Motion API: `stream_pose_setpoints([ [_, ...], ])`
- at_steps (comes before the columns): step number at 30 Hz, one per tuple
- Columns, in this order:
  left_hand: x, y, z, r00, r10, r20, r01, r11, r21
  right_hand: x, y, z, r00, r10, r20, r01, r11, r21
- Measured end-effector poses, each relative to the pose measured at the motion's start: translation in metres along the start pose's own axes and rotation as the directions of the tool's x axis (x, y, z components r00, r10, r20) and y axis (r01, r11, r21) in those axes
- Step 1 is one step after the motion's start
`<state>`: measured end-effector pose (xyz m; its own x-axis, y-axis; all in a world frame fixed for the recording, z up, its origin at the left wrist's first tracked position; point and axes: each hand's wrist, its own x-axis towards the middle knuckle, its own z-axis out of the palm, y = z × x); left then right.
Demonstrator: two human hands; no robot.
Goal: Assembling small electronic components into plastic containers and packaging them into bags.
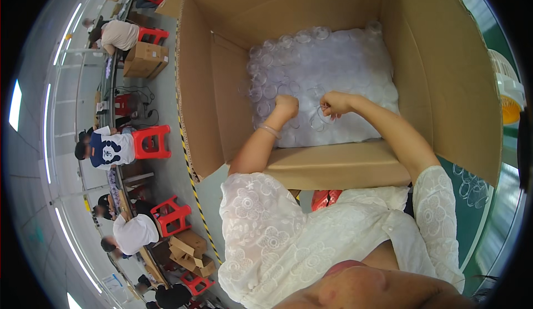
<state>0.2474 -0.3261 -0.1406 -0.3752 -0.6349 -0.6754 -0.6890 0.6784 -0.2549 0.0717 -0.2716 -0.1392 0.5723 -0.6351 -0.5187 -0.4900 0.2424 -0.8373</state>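
Inside a large open cardboard box (311, 167), clear round plastic cups (266, 91) stand in rows along the left and far sides. A whitish, translucent layer (350, 59) covers much of the rest. My left hand (287, 107) is closed over the cups left of the middle; its fingertips are hidden, and what it may hold cannot be made out. To its right, my right hand (336, 104) pinches the rim of a clear round plastic cup (317, 121) above the whitish layer. The two hands are apart.
The box walls rise around both arms. More clear cups (473, 190) lie on a green surface at the right, near a white and yellow device (508, 106). At the left, several people work along a bench, with red stools (151, 141) and a smaller carton (145, 60).
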Motion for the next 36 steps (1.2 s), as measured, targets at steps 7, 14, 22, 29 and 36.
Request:
stream_pose_setpoints([
  [7, 0.004, -0.057, -0.008, 0.917, 0.336, -0.213, -0.381, 0.588, -0.713, 0.013, 0.025, 0.01, 0.997, 0.076, 0.02, -0.077, 0.888, 0.453],
  [14, 0.019, -0.034, 0.013, 0.762, 0.36, -0.538, -0.624, 0.631, -0.461, 0.021, 0.008, -0.008, 0.9, 0.184, -0.394, 0.148, 0.723, 0.675],
  [22, 0.018, -0.029, -0.001, 0.896, -0.06, -0.441, -0.379, 0.416, -0.827, 0.022, 0.033, -0.027, 0.814, 0.01, -0.581, 0.282, 0.868, 0.41],
  [29, 0.014, -0.013, -0.011, 0.955, -0.296, 0.006, -0.057, -0.204, -0.977, 0.026, 0.056, -0.021, 0.806, -0.196, -0.558, 0.256, 0.966, 0.03],
  [36, 0.025, -0.023, 0.009, 0.97, -0.167, -0.176, -0.167, 0.067, -0.984, 0.013, 0.03, -0.032, 0.709, -0.136, -0.692, 0.24, 0.969, 0.056],
])
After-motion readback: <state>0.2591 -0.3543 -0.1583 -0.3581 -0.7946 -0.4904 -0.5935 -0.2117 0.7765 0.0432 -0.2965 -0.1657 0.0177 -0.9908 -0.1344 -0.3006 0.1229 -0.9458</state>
